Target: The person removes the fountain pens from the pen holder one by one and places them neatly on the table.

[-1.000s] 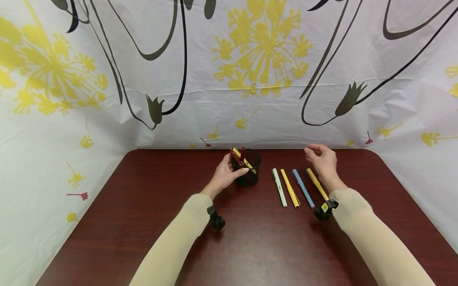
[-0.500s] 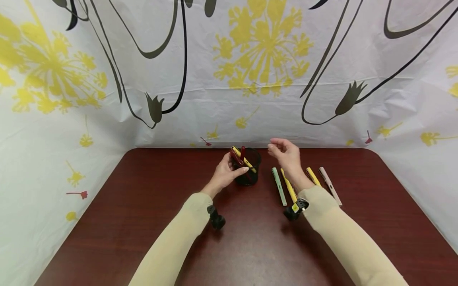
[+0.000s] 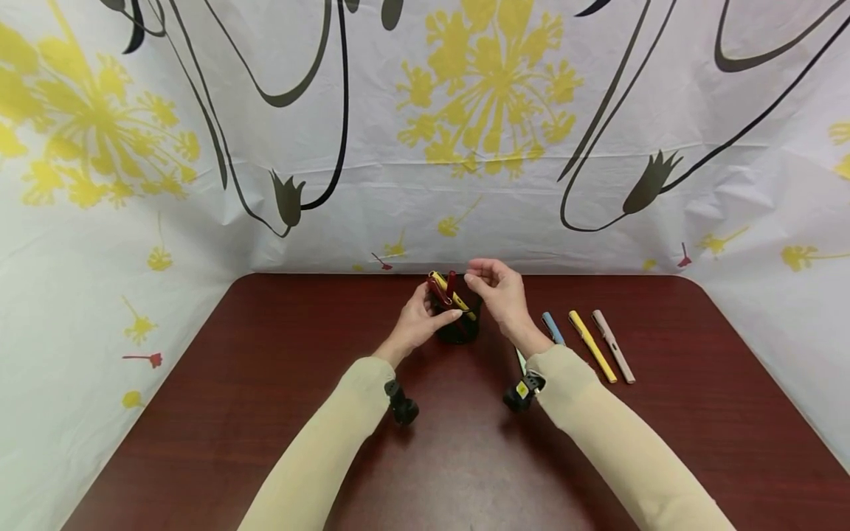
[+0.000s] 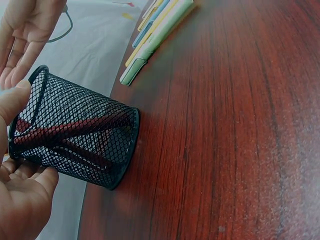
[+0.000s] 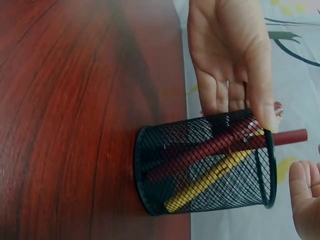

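In the head view, a black pen cup [image 3: 458,335] stands upright near the far edge of the table [image 3: 299,442]; the left hand [image 3: 415,326] grips it by the rim, while the right hand [image 3: 503,299] hovers beside it, fingers loose and unloaded. Left wrist: round, see-through wire-mesh wall, dark rims. Right wrist: red pens [image 5: 292,137] and a yellow pen [image 5: 192,190] lean inside.
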Available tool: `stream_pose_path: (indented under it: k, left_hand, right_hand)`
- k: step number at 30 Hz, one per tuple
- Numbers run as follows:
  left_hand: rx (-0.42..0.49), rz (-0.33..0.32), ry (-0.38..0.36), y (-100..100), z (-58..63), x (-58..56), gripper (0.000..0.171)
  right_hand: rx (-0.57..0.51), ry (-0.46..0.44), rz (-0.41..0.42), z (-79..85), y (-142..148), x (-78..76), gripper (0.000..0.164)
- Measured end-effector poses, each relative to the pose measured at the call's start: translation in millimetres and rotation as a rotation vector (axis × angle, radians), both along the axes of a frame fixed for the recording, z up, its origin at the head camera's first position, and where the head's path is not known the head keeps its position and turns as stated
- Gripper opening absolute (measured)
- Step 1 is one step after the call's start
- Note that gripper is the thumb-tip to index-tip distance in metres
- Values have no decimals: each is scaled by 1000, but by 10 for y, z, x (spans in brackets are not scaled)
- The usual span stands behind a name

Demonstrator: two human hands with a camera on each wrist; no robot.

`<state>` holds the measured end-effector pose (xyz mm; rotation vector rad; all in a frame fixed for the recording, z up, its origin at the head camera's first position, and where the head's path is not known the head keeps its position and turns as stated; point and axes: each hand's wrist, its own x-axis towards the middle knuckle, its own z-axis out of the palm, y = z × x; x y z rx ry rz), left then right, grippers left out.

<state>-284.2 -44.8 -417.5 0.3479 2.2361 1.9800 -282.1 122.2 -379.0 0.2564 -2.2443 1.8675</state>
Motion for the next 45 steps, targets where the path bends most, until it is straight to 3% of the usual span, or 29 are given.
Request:
stream_pose_path:
  k: [5, 8, 12, 23, 25, 32, 45]
  left_hand:
    - [2, -5, -1, 1, 32, 16, 75]
    - [3, 16, 12, 13, -45, -35, 73]
    - [-7, 22, 16, 7, -43, -29, 73]
    - [-13, -6, 11, -8, -41, -32, 75]
    - [-9, -15, 5, -13, -22, -26, 76]
    - [-29, -27, 0, -31, 219, 136, 71]
    - [-18, -29, -16, -20, 235, 145, 72]
  right_hand:
    - [34, -13, 5, 3, -48, 1, 32]
    - [59, -16, 1, -2, -68, -6, 31]
    - [95, -9, -16, -37, -99, -40, 29]
    - [168, -22, -14, -17, -179, -82, 27]
    - [189, -20, -13, -15, -186, -90, 27]
    - [229, -31, -5, -6, -198, -90, 25]
    - [292, -7, -33, -2, -243, -111, 20]
